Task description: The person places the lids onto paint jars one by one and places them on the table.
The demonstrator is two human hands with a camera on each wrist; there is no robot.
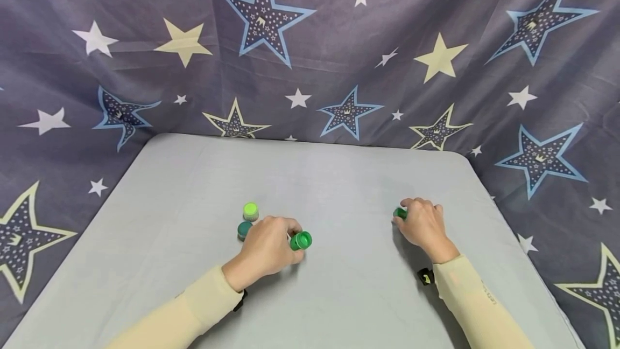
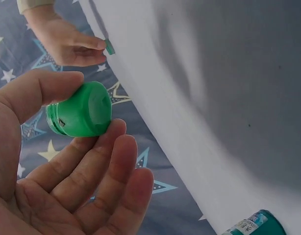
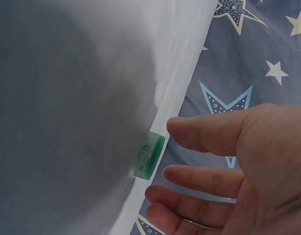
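Clearly, the head camera gave me both hands over the pale table (image 1: 339, 300), well apart from each other. The left hand (image 1: 271, 244) had a green jar (image 1: 301, 240) pinched at its fingertips. That jar was tilted, its uncapped mouth turned toward my camera. Just beside the left grip, on the side away from the jar, stood a teal jar (image 1: 244, 230), partly hidden by the knuckles, and a little beyond it a jar with a lime lid (image 1: 250, 210). The right hand (image 1: 423, 225) reached down around a small green cap (image 1: 400, 213) at its fingertips; from above, I could not make out whether the pads met it. A starry cloth (image 1: 339, 26) rose past the far side of the table, beyond both grips.

On the left wrist feed I got a closer look at that pinch: the thumb pressed one side of the green jar and fingers supported the other, while the remaining fingers lay loosely extended below. The threaded neck pointed away from the fingertips. The labelled teal jar showed partly, off past the fingers, cut by the frame.

Through the right wrist camera I saw the green cap resting on the table just in front of the right grip, level with the gap between thumb and forefinger. Those two stood apart, unclosed, and the other fingers were slightly bent below. Any contact with the cap was beyond what I could tell.
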